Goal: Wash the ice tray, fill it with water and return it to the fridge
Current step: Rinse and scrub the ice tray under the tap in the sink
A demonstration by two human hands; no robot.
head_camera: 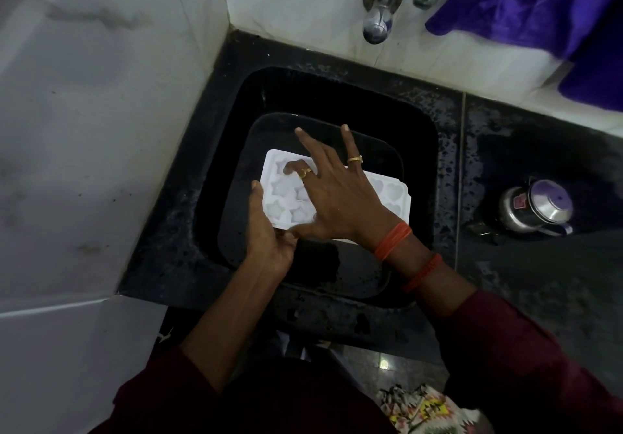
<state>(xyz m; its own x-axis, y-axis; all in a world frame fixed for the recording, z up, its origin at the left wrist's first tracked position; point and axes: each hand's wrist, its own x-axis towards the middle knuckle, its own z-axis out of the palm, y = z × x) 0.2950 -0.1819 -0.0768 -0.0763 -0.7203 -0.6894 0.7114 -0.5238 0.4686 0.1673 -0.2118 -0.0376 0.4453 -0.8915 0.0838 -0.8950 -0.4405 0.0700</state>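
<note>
A white ice tray (286, 194) with star and heart moulds sits over a black tub (242, 197) inside the black sink (340, 96). My left hand (269, 234) grips the tray's near left edge, thumb on its rim. My right hand (333, 191) lies across the tray's middle with fingers spread; one ringed finger dips into a star mould, two others point away past the tray. The right hand hides the tray's centre. A metal tap (379, 12) juts from the wall above the sink.
White marble walls stand at the left and behind the sink. A small steel pot with a lid (536, 207) rests on the dark counter (539, 265) at the right. A purple cloth (539, 5) hangs at the top right. A patterned cloth (424, 410) lies at the bottom.
</note>
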